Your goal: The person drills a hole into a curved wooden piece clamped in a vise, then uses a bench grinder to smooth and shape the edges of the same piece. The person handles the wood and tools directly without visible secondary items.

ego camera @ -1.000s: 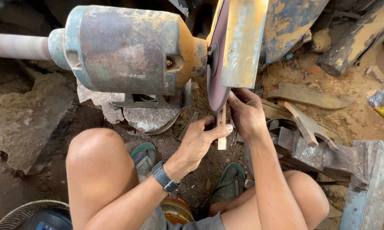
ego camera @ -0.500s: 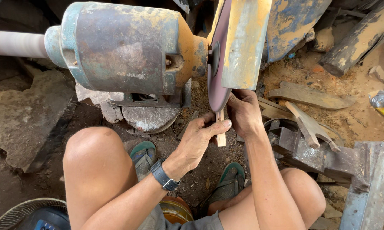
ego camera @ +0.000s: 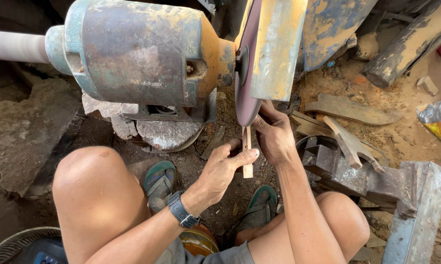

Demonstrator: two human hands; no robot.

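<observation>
Small pale wooden stick, narrow and flat: long axis runs near-to-far, almost straight toward the wheel. Far end touches the lower rim of the dark maroon grinding disc; near end projects free past the fingers toward the person's lap.

Left hand: on the left side of the stick, thumb and forefinger pinched on its near half, thumb tip lying across the wood. Black wristwatch on that wrist.

Right hand: on the right side and farther out, fingers closed on the upper part of the stick just below the disc. Right hand is the nearer of the two to the contact point; the left steadies from the near end.

Disc stands edge-on to the camera, mounted on the shaft of a rusted blue-green and orange motor housing at left. A yellow-blue flat metal guard plate sits just right of the disc.

Below: green rubber sandals on sawdust-covered ground. Scrap wooden offcuts lie right, well apart from the hands; grey metal vise block near the right knee.
</observation>
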